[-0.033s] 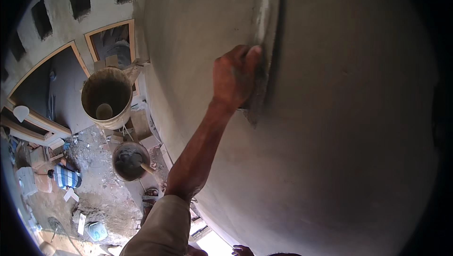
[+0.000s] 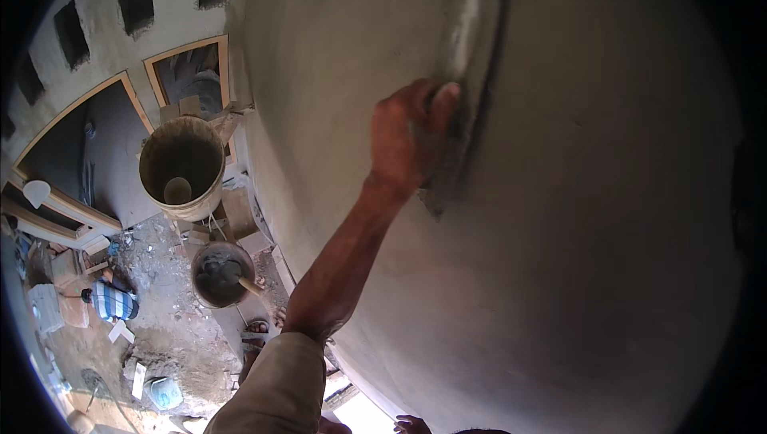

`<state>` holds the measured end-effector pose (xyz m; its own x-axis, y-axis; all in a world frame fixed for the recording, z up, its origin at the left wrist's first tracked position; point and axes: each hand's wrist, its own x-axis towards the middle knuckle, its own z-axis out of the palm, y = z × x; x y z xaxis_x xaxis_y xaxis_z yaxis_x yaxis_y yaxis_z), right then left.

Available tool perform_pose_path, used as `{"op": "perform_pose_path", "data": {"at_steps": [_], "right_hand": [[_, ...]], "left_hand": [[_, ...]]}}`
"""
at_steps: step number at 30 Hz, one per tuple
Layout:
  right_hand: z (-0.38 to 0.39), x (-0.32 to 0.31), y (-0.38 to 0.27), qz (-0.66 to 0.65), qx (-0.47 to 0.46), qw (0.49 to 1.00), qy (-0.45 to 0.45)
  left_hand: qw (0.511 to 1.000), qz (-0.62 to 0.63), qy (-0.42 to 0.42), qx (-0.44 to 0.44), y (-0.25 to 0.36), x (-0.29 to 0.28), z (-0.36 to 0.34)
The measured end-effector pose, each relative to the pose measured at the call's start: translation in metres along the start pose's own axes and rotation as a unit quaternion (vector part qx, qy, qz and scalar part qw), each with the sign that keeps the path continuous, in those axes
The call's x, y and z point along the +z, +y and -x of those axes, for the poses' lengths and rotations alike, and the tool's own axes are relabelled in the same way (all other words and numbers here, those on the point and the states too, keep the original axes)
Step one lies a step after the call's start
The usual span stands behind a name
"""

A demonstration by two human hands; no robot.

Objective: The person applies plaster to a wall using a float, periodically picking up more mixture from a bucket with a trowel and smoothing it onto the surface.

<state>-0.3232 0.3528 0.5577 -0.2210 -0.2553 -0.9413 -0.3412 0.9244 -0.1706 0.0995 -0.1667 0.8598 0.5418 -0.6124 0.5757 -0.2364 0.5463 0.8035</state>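
My left hand (image 2: 407, 134) is closed round the handle of a long, narrow plastering trowel (image 2: 471, 30) with a rounded upper end. The blade lies against or very close to the grey-brown plastered wall (image 2: 575, 218), nearly upright and leaning a little right at the top. Hand and trowel are slightly blurred, and the handle is mostly hidden by my fingers. My left forearm (image 2: 343, 266) reaches up from a light sleeve. Dark fingers (image 2: 411, 424) show at the lower edge, but whose they are is unclear. I make out no hand that is surely my right.
Down to the left stands a big bucket (image 2: 182, 209) with a round scoop in it. Below it is a basin (image 2: 204, 300) of wet grey mortar with a wooden-handled tool. A person in a striped shirt (image 2: 112, 300) is low on the rubble-strewn floor. Framed openings line the left wall.
My left hand has shifted the trowel a short way right across the wall, its upper end most of all. The bucket and basin have stayed in place.
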Motion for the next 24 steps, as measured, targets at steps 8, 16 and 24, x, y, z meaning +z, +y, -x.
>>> {"op": "perform_pose_path", "data": {"at_steps": [8, 16, 24], "right_hand": [[0.021, -0.01, -0.014, 0.068, 0.026, 0.997, -0.007], [0.023, 0.029, -0.079, 0.032, -0.071, 0.996, -0.035], [-0.026, 0.074, -0.053, 0.066, 0.028, 0.997, -0.015]], "left_hand": [[0.983, -0.007, -0.159, 0.09, 0.122, 0.011, 0.135], [0.938, 0.187, -0.05, -0.288, -0.072, -0.081, 0.245], [0.658, 0.249, 0.189, -0.684, -0.431, -0.161, 0.434]]}}
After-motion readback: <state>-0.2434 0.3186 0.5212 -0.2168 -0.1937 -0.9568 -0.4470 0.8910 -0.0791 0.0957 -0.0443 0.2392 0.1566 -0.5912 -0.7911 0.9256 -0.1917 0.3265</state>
